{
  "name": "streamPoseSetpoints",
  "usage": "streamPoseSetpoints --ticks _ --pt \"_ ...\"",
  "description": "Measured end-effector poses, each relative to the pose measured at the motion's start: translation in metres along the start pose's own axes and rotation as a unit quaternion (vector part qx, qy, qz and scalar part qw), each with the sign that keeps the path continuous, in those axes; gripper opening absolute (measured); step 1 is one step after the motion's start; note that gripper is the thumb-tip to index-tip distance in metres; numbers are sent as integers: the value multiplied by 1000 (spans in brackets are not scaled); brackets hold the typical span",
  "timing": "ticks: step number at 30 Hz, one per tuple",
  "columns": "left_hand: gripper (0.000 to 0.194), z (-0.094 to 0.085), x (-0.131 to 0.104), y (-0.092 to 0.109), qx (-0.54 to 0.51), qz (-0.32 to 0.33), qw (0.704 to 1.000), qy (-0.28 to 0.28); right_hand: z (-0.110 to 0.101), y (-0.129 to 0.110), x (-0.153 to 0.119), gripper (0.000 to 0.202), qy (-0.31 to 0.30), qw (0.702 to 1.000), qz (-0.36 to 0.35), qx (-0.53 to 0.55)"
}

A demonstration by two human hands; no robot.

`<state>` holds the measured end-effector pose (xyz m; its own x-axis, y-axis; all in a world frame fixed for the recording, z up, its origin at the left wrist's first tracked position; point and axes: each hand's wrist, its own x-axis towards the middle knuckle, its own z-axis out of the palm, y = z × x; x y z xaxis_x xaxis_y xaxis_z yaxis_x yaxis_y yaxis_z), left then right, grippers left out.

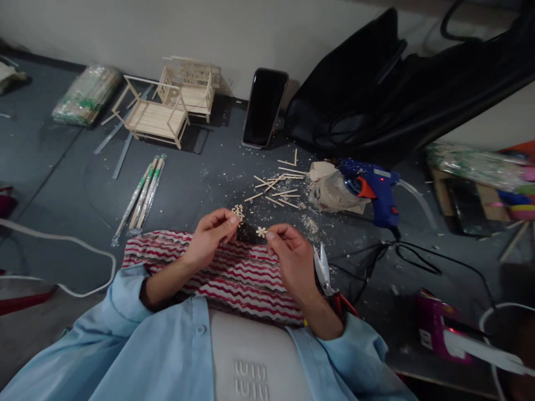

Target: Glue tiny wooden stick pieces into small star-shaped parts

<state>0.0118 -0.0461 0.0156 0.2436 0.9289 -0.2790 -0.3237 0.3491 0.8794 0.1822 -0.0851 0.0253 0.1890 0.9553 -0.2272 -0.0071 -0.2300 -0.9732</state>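
Observation:
Over a red-and-white striped cloth [246, 275], my right hand [290, 256] pinches a small pale flower-shaped wooden piece [261, 231] between thumb and finger. My left hand [215, 233] is closed, thumb against fingers, just left of it; what it holds, if anything, is too small to make out. A little heap of tiny wooden bits [238, 211] lies at its fingertips. Thin wooden sticks [273, 182] are scattered beyond the hands on the dark table [196, 184]. Scissors [322, 270] with red handles lie beside my right wrist, partly hidden by it.
A blue glue gun [380, 192] with a black cable stands at the right. A phone [265, 108] leans upright at the back. Small stick-built furniture [159, 120], wrapped stick bundles [144, 195] and a white cable [83, 245] are at the left.

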Motion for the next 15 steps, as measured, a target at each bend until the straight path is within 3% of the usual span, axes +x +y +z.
streamPoseSetpoints --ticks 5,9,11,15 --pt "51 -2 3 -2 0 18 998 54 -1 4 3 17 5 999 2 49" --pt "36 -5 8 -4 5 104 990 99 -1 7 4 17 8 998 -2 66" --pt "24 -5 8 -4 -8 119 990 73 0 7 4 18 11 998 -4 62" --pt "56 -1 4 -6 -32 96 994 -39 3 7 3 17 9 998 -10 61"
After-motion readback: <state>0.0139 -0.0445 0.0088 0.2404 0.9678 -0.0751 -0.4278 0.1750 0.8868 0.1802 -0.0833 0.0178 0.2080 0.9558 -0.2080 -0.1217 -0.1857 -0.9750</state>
